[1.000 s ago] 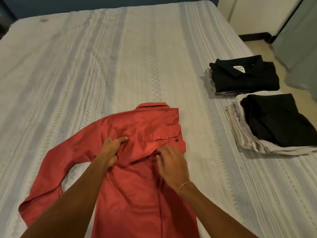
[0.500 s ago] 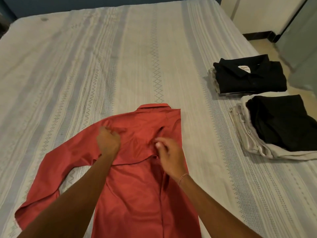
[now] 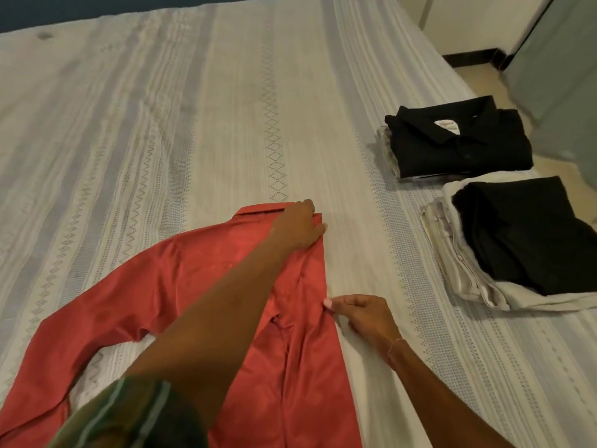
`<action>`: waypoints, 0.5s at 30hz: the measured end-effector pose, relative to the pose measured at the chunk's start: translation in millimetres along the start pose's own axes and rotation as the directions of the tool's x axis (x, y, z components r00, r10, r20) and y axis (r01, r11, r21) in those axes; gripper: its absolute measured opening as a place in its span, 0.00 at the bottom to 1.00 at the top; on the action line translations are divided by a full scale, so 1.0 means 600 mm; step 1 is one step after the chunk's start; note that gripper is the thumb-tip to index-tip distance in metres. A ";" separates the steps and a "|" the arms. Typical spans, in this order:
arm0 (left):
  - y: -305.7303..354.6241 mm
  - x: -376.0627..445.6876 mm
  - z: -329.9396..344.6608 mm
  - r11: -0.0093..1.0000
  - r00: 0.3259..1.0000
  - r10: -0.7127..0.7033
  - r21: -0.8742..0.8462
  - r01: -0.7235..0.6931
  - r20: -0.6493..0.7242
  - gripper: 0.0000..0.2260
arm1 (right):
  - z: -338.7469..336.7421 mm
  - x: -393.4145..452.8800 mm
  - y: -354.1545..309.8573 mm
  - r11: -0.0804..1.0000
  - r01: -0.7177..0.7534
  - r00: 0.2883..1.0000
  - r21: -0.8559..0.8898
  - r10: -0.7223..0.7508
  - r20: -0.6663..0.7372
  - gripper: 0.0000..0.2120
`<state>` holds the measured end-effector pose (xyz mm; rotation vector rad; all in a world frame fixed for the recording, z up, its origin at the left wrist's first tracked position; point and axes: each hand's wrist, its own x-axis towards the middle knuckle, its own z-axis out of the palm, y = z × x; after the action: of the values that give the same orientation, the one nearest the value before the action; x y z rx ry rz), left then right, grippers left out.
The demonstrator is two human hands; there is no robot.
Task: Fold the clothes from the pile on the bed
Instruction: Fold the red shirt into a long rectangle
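Note:
A red long-sleeved shirt (image 3: 181,286) lies back-up on the striped bedsheet (image 3: 193,108), its right side folded in to a straight edge and its left sleeve stretched toward the lower left. My left hand (image 3: 298,226) reaches across and lies on the top right corner by the collar, fingers fairly straight. My right hand (image 3: 361,313) pinches the shirt's folded right edge at mid-height, thumb and fingers curled on the cloth.
Two stacks of folded clothes sit at the bed's right side: a black collared shirt (image 3: 458,140) on pale items, and a black garment (image 3: 523,234) atop folded beige cloth (image 3: 468,286). The bed's right edge, floor and a wall lie beyond.
My left hand moved from the shirt's middle up to the collar corner. My right hand shifted right to the folded edge. The right side now lies flatter and straighter.

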<state>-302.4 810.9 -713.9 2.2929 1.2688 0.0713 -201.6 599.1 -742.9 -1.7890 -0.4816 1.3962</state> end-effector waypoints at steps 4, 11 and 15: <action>-0.008 0.038 0.011 0.996 0.995 -0.085 0.020 0.084 0.046 0.20 | -0.031 0.019 -0.003 0.994 -0.061 0.972 -0.093 0.081 0.220 0.17; -0.018 0.074 0.004 0.984 0.984 -0.125 0.146 0.106 0.126 0.19 | -0.039 0.042 0.012 0.972 -0.068 0.934 -0.226 0.142 0.328 0.17; -0.014 0.091 0.001 0.990 0.976 -0.141 0.016 0.140 0.167 0.18 | -0.041 0.052 0.028 0.979 -0.073 0.938 -0.192 0.133 0.321 0.14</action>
<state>-278.2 857.9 -729.1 2.1553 1.3386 -0.1708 -171.6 602.4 -774.0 -1.7423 -0.7173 1.7922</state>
